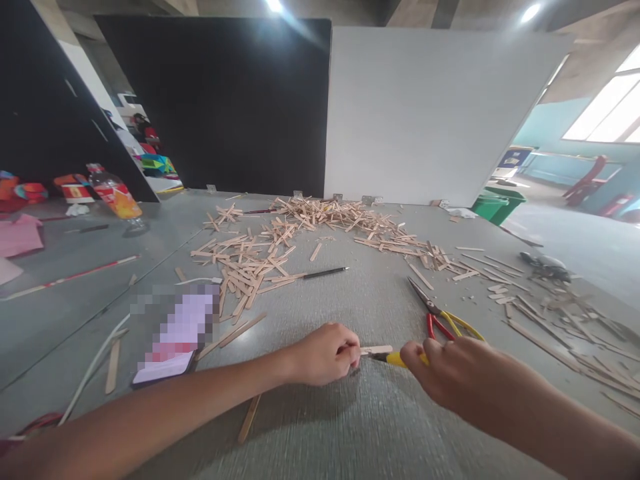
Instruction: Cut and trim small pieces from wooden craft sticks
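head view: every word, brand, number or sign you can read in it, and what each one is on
No text can be read for certain.
Bottle label: red and orange print, too blurred to read.
Phone screen: pixelated, nothing legible.
Blue board in the right background: pale patches, too small to tell whether they are writing.

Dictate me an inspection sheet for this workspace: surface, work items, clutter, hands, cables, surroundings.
Surface: grey tabletop, scattered with wood chips.
Work items: pale flat wooden stick; yellow-handled tool with dark tip near its end.
Clutter: heaped pale wooden sticks, slim black pen, metal shears with red and yellow handles, clear plastic bottle with orange label.
Hands: left hand pinches the stick; right hand grips the tool.
Cables: thin white cable at left.
Surroundings: large black panel and white panel behind; green bin at right.
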### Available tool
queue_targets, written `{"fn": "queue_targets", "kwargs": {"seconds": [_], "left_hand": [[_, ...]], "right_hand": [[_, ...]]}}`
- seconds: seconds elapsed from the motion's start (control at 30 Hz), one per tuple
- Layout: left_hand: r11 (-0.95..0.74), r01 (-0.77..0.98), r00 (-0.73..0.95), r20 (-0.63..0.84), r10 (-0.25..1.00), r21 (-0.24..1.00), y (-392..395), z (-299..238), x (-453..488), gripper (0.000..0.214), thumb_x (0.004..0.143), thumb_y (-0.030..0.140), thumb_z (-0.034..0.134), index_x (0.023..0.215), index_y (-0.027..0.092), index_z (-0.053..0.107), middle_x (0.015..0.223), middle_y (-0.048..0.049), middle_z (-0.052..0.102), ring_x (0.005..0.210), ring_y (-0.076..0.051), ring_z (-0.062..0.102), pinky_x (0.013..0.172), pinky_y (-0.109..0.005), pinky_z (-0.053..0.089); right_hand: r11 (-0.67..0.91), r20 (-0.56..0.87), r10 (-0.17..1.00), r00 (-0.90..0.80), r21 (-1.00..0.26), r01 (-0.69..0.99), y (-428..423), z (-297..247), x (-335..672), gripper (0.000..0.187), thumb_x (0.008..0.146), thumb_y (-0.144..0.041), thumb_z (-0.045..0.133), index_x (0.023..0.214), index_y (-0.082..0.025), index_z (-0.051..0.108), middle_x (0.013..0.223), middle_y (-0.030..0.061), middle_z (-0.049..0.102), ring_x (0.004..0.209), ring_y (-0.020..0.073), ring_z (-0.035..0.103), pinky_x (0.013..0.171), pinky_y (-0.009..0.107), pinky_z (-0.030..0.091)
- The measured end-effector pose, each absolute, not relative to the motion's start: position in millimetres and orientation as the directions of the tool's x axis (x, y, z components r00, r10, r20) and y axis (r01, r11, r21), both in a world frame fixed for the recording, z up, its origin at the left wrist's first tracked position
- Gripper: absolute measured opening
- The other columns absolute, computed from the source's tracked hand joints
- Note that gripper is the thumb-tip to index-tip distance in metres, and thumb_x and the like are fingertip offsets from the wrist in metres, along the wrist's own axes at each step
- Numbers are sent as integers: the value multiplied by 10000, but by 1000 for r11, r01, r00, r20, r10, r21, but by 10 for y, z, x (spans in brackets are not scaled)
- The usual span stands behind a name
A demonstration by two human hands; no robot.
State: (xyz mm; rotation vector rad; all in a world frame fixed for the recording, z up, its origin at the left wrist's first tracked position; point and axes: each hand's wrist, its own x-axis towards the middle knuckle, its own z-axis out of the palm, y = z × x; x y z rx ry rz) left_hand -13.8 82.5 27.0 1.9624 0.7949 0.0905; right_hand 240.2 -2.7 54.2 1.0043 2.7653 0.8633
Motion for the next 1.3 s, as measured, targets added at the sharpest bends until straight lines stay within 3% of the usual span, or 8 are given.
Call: {"fn": "queue_targets", "kwargs": {"seconds": [0.17, 0.33, 0.43, 0.67, 0.93, 1.03, 1.17, 1.3], "left_hand": [[-303, 488, 781, -255, 570, 818, 813, 280, -126, 232, 926, 163, 483, 712, 179, 572, 560, 44, 526, 493, -104, 473, 514, -207, 343], [-316, 482, 784, -242, 572, 817, 801, 288, -129, 223, 903, 125, 497, 698, 177, 567, 550, 52, 520, 492, -96, 470, 533, -206, 339], [-325, 480, 781, -228, 581, 815, 794, 281, -135, 244, 927, 146, 485, 701, 175, 573, 547, 46, 523, 498, -100, 482, 537, -207, 340], [-343, 464, 785, -200, 587, 817, 786, 245, -131, 227, 921, 125, 488, 720, 172, 582, 556, 39, 546, 507, -106, 502, 528, -202, 351], [-369, 475, 777, -185, 601, 799, 756, 298, -126, 260, 932, 129, 491, 684, 177, 553, 540, 53, 504, 493, -96, 443, 537, -210, 322], [-366, 479, 773, -186, 607, 797, 749, 289, -127, 248, 921, 117, 489, 691, 178, 559, 558, 47, 523, 501, -100, 459, 536, -213, 324], [-373, 474, 773, -173, 611, 798, 746, 276, -130, 262, 929, 124, 477, 688, 178, 563, 583, 30, 554, 532, -112, 499, 554, -219, 333], [-369, 466, 773, -167, 612, 804, 743, 281, -133, 250, 913, 113, 485, 685, 180, 563, 579, 37, 548, 526, -111, 489, 561, -224, 334]], "right_hand": [[699, 77, 689, -721, 194, 688, 131, 366, 2648, 246, 1086, -258, 398, 904, -221, 561, 619, -31, 627, 468, 162, 611, 471, 313, 360], [623, 25, 636, -771, 573, 532, -90, 560, 2261, 262, 714, 42, 533, 825, -172, 638, 665, 45, 638, 460, 215, 605, 418, 370, 232], [641, -28, 626, -779, 588, 493, -113, 672, 2134, 242, 662, 41, 598, 740, -187, 621, 601, 17, 595, 412, 185, 566, 407, 370, 175], [708, 70, 651, -756, 305, 637, 266, 454, 2661, 189, 1055, -236, 470, 902, -211, 577, 613, -27, 656, 456, 152, 609, 474, 303, 304], [570, -11, 638, -770, 679, 463, -216, 696, 2027, 205, 704, 16, 584, 746, -176, 640, 609, 30, 580, 445, 174, 542, 407, 358, 204], [605, 39, 620, -784, 613, 509, -77, 629, 2213, 253, 780, 30, 528, 889, -158, 659, 601, 10, 594, 433, 178, 557, 426, 348, 272], [714, 66, 647, -760, 298, 634, 178, 457, 2620, 199, 1063, -213, 452, 907, -206, 575, 638, -31, 632, 491, 153, 620, 504, 294, 391], [626, 111, 643, -758, 494, 603, -42, 458, 2415, 237, 973, -52, 413, 933, -189, 602, 637, 7, 611, 447, 181, 563, 451, 334, 297]]}}
